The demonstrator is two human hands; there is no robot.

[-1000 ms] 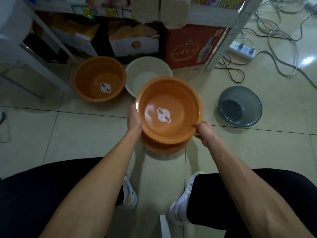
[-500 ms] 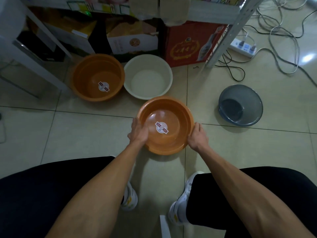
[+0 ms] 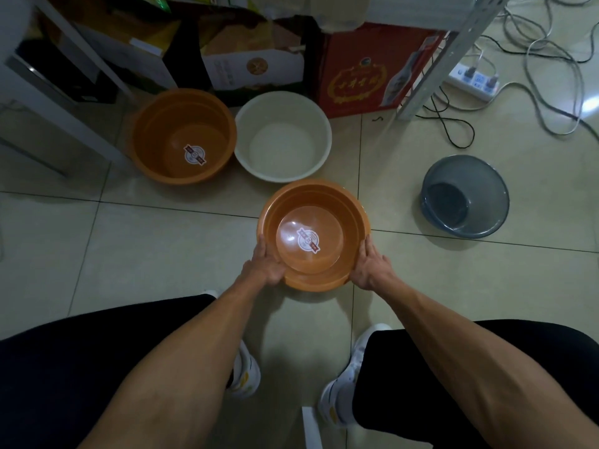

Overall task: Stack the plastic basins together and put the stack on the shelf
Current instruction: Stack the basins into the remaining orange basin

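Note:
An orange basin stack (image 3: 324,218) with a round sticker inside rests on the tiled floor just in front of me. My left hand (image 3: 264,264) grips its left side and my right hand (image 3: 371,267) its right side. Farther back sit a larger orange basin (image 3: 183,137) with a sticker and a white basin (image 3: 283,140), side by side and touching. A grey translucent basin (image 3: 465,196) stands alone to the right. The metal shelf's slanted white post (image 3: 453,56) rises at the back right.
Cardboard boxes, one of them red (image 3: 366,72), fill the space under the shelf. A white power strip (image 3: 473,82) and tangled cables lie at the back right. A white frame leg (image 3: 61,102) slants at the left. My knees and white shoes are below.
The upper orange basin, held raised and tilted a second ago, has come down into the one below it on the floor. Both hands moved to the sides of the stack.

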